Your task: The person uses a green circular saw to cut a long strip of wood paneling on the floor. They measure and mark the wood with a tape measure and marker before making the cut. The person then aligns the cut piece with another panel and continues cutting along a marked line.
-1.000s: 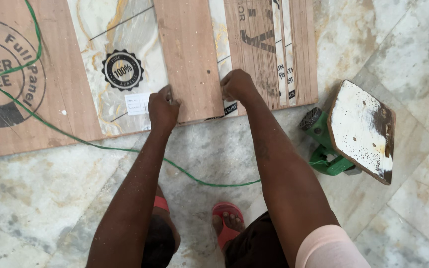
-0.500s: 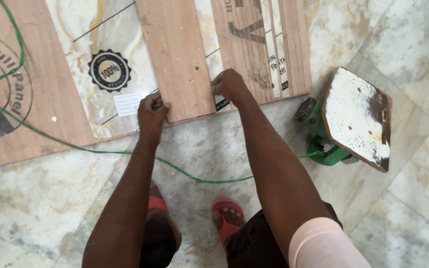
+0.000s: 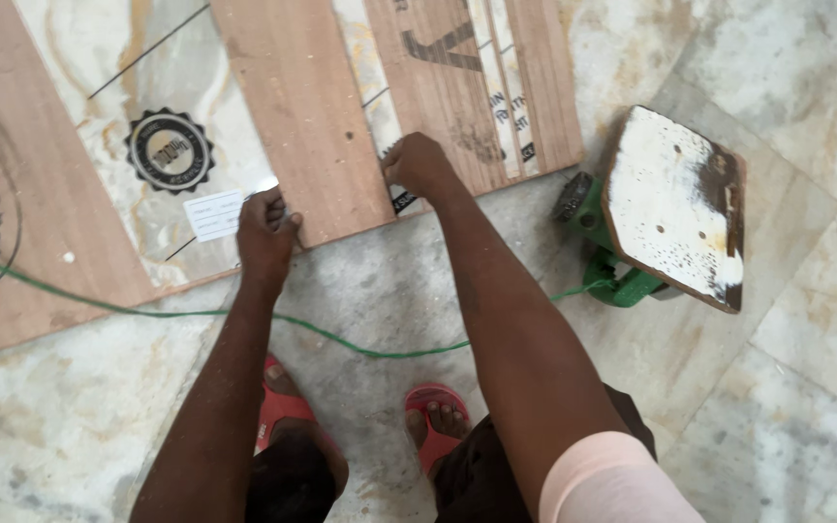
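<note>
Looking down at the floor here: the person is crouched over a narrow plywood strip (image 3: 302, 116) that lies flat on top of a pale marble-look laminate sheet (image 3: 147, 87), running from the near edge away to the far side. The left hand (image 3: 265, 237) is curled closed on the strip's near left corner, fingers pinching the edge, and the right hand (image 3: 418, 167) is bent over the strip's near right edge with fingertips pressed down on it, so both hands have hold of the same near end. I'd guess this strip is light for its length, stiff across the width but a bit bendy along it, thin enough to flex if you lift one end only. Edges look raw, so splinters are likely; taking it by the two long edges near the end, like now, seems the sane grip. Count-wise: one strip in hand, one wider plywood board with dark lettering (image 3: 477, 87) just right of it, one big brown panel (image 3: 12, 232) at the far left, one laminate sheet. One green cord (image 3: 360, 347) snakes across the marble floor (image 3: 787, 387) to one green power tool (image 3: 622, 281) with a worn whitish wooden base plate, sitting right of the boards. Two red sandals (image 3: 433, 412) at the near edge.
</note>
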